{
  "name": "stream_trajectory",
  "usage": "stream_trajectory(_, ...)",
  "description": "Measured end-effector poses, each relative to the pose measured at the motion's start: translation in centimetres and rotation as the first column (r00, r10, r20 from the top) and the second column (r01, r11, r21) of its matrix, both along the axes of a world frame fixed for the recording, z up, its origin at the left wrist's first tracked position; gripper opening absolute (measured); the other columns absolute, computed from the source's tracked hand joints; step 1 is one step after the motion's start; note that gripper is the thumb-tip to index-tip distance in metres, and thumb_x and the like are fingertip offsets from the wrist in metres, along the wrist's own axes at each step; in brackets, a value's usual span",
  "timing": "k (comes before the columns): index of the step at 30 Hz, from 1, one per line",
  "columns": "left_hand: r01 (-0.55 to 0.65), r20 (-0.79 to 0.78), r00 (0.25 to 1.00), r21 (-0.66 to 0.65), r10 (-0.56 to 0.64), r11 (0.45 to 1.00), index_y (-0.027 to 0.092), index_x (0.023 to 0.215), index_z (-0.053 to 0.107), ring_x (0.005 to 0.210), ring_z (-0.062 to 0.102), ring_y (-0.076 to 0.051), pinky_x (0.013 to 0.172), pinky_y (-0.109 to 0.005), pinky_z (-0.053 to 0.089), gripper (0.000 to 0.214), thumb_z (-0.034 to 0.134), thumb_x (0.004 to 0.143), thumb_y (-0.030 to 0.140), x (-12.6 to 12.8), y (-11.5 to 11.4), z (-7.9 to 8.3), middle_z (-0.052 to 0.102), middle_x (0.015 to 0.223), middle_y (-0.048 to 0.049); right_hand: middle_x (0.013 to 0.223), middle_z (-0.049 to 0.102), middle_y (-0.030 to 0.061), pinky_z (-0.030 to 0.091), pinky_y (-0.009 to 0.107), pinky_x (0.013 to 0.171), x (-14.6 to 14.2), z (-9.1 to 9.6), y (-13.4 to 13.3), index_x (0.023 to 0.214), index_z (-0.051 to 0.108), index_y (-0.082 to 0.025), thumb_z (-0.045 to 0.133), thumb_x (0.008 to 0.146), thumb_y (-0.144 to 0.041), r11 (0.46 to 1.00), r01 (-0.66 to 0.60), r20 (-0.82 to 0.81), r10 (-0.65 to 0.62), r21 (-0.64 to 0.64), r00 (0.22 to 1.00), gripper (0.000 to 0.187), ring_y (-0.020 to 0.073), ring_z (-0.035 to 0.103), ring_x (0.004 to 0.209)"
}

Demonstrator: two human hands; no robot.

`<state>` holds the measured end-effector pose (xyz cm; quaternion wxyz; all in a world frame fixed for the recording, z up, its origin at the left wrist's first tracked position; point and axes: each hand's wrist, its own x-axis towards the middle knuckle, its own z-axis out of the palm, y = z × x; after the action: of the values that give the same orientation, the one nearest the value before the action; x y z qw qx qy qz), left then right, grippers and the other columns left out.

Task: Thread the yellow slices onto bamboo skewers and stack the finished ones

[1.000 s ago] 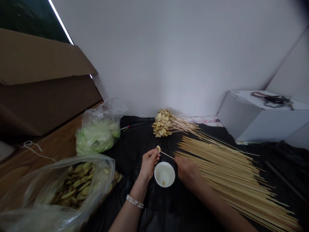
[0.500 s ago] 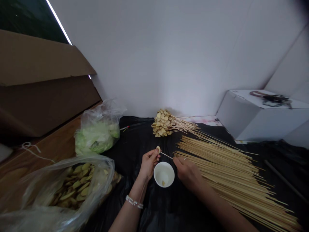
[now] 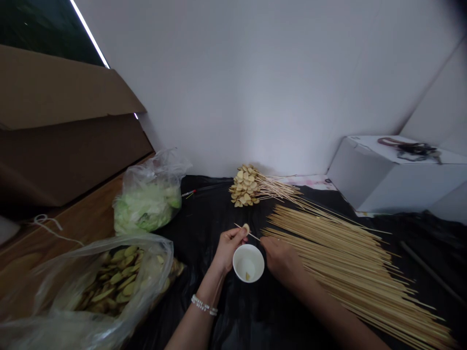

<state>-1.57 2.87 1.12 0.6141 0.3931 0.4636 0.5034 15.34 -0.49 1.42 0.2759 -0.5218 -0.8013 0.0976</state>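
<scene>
Between the fingertips of my left hand is a pale potato slice. A thin wooden skewer runs through the slice, its tip poking out on the left. My right hand is closed around the skewer's other side. Just below and between both hands stands a white bowl with a small yellowish scrap inside. Beyond them lies a pile of skewered potato slices, sticks pointing right. Many loose bamboo skewers are spread beside and beyond my right arm.
At the left, an open plastic bag holds more slices, and behind it sits a clear bag of pale green vegetable. A white box with keys on top stands at the right. A cardboard box is far left. Black sheeting covers the floor.
The potato slice has slid rightward along the skewer, so the skewer tip now sticks out past it. My left hand moved slightly right with the slice; the right hand barely shifted.
</scene>
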Motion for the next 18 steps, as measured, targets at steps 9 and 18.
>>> stream_trajectory(9, 0.024, 0.042, 0.999, -0.023, -0.023, 0.999, 0.01, 0.071, 0.07, 0.045, 0.039, -0.003, 0.038, -0.016, 0.016, 0.038, 0.077, 0.061, 0.046, -0.7, 0.8, -0.6, 0.056, 0.06, -0.0018, 0.079, 0.065, 0.0047, 0.033, 0.024, 0.066, -0.5, -0.4, 0.5, 0.084, 0.059, -0.017, 0.034, 0.095, -0.018, 0.999, 0.022, 0.101, -0.017, -0.046, 0.995, 0.027, 0.0143, 0.058, 0.074)
stream_trajectory(18, 0.021, -0.001, 1.0, -0.004, -0.021, 1.0, 0.009, 0.07, 0.069, 0.045, 0.038, -0.003, 0.039, -0.017, 0.018, 0.04, 0.077, 0.061, 0.047, -0.7, 0.7, -0.6, 0.054, 0.059, -0.002, 0.076, 0.067, 0.0044, 0.035, 0.023, 0.065, -0.8, -0.3, 1.1, 0.077, 0.062, -0.017, 0.039, 0.091, -0.015, 0.994, -0.006, -0.095, -0.005, -0.111, 0.995, 0.027, 0.0146, 0.058, 0.071)
